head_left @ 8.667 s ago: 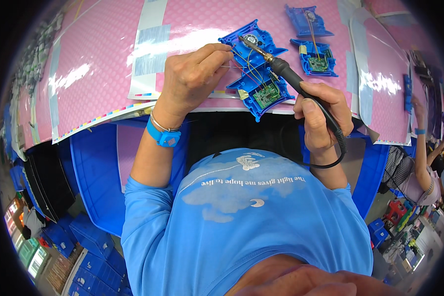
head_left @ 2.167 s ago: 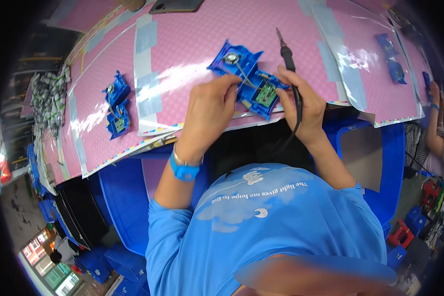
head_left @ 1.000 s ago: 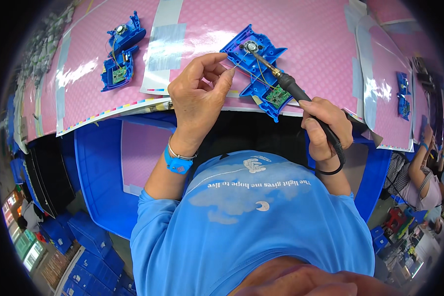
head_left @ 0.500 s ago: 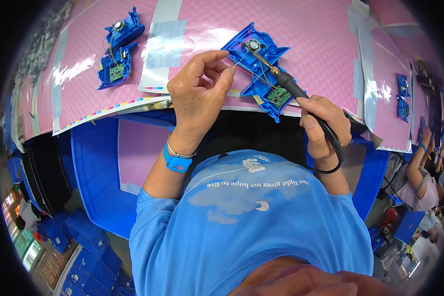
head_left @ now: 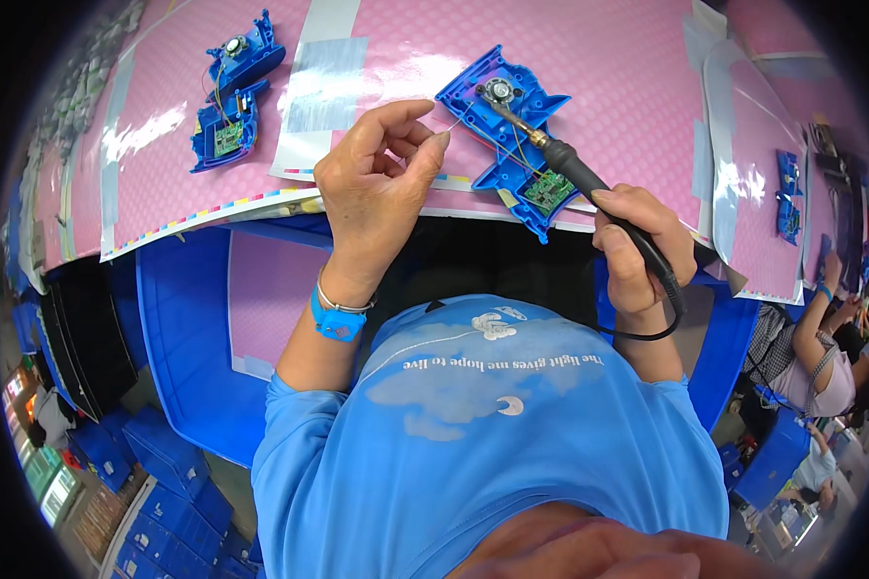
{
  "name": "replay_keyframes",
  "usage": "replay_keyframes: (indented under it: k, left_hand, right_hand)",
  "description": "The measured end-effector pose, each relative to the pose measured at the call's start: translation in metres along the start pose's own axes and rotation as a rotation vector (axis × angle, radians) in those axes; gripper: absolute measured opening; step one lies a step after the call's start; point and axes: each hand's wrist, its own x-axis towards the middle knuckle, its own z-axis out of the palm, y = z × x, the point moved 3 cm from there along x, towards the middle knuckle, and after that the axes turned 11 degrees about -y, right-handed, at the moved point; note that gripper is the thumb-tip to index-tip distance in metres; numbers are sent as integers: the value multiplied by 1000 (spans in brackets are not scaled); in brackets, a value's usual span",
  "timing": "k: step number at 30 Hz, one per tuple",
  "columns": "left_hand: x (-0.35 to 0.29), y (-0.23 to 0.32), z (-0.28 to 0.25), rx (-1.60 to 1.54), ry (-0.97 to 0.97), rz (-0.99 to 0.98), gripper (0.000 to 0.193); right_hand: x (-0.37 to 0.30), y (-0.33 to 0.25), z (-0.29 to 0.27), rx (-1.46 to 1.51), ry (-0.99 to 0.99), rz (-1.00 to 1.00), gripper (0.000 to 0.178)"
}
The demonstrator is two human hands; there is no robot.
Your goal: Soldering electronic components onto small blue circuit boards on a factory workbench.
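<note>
In my right hand (head_left: 644, 246) is a black-handled soldering iron (head_left: 589, 176), held like a pen. Its tip touches or nearly touches the edge of a small round speaker (head_left: 499, 91). That speaker sits in the upper half of a blue plastic housing (head_left: 473, 89); thin wires run from it toward a green circuit board (head_left: 548, 189) in the lower half. My left hand (head_left: 377, 179) hovers beside the housing's left edge, fingers curled. A fine pale wire (head_left: 453, 124) shows at its thumb tip, and the exact grip is partly hidden.
Another opened blue housing (head_left: 224, 140) with speaker and board lies at left on the pink-covered table (head_left: 377, 58). A third (head_left: 789, 198) is far right. Below the table edge is a blue bin (head_left: 188, 386). Another person's arm (head_left: 814, 318) shows at right.
My left hand has drawn slightly left, away from the housing. My right hand has shifted a little right and down, while the iron's tip stays at the speaker's edge.
</note>
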Motion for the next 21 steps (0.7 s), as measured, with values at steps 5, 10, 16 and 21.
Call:
replay_keyframes:
  k: [5, 10, 16, 21]
  left_hand:
    - [0, -2, 1, -8, 8, -15, 27]
    - [1, -2, 0, 1, 13, -29, 26]
    - [2, -2, 1, 22, -1, -29, 26]
    - [4, -4, 2, 9, -6, -39, 27]
  right_hand:
    - [7, 0, 6, -15, -25, 29, 28]
    - [9, 3, 7, -34, -16, 22, 27]
    - [10, 3, 8, -51, -20, 52, 27]
    - [11, 2, 8, -60, -18, 42, 26]
